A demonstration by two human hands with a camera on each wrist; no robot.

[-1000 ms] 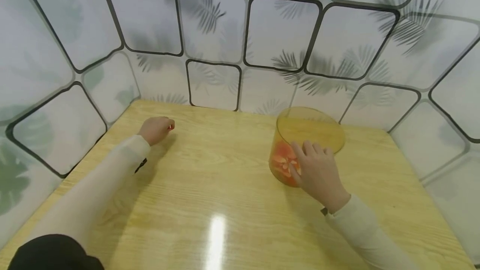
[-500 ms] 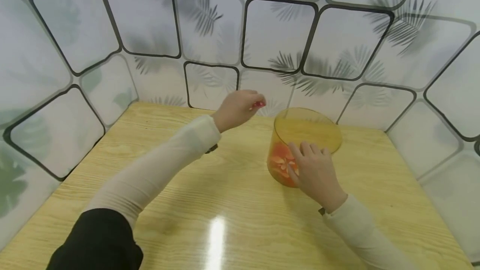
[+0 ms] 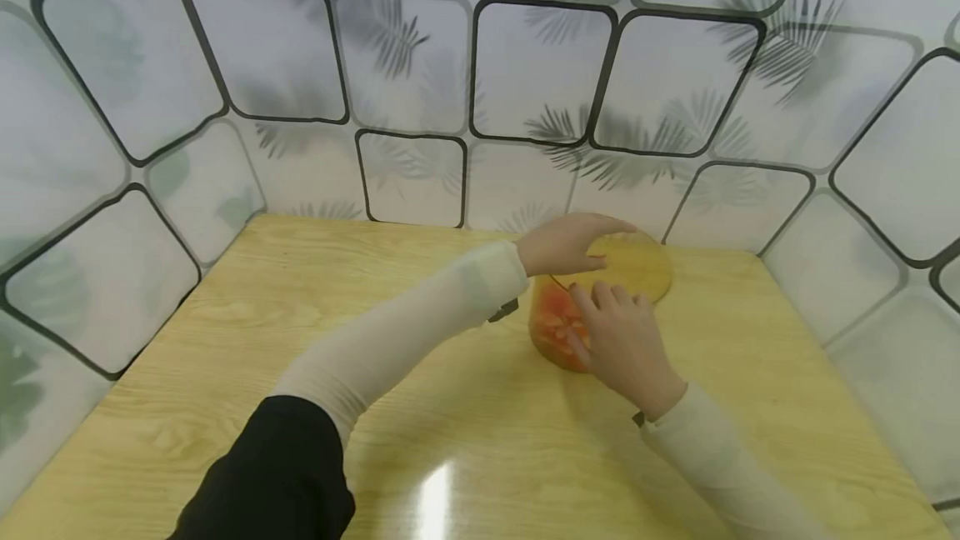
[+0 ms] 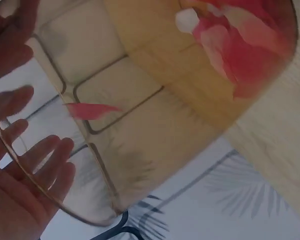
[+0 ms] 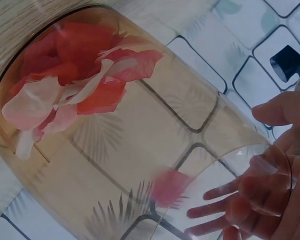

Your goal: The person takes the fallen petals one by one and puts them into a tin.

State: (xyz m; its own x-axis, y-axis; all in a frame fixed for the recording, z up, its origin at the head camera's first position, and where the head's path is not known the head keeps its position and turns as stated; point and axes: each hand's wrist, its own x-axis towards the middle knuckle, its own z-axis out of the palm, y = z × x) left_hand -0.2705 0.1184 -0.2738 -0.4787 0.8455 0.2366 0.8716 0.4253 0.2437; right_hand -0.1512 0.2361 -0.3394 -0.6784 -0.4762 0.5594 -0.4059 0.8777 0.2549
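Observation:
An amber see-through container [image 3: 647, 261], round and tall, stands on the table [image 3: 480, 407]. My right hand [image 3: 626, 348] holds its near right rim, fingertips over the edge and thumb along the outer wall. Stretched out above the opening is my left hand [image 3: 562, 244], its fingers extended and apart. Inside, below the fingers, one pink-red petal [image 4: 92, 111] hangs in mid-air, blurred in the right wrist view. Red, pink and whitish flower petals [image 5: 80, 85] lie heaped at the bottom, showing through the wall.
Pale panels [image 3: 420, 57] printed with dark rounded outlines and leaf shapes enclose the table at the back and both sides. A bright light reflection [image 3: 433, 500] shows on the wood near the front. A dark sleeve [image 3: 270, 473] covers the upper left arm.
My left hand has swung right from the table's left side to over the container, carrying something small and red. Its fingers have opened and let a petal go. The right hand stays at the rim.

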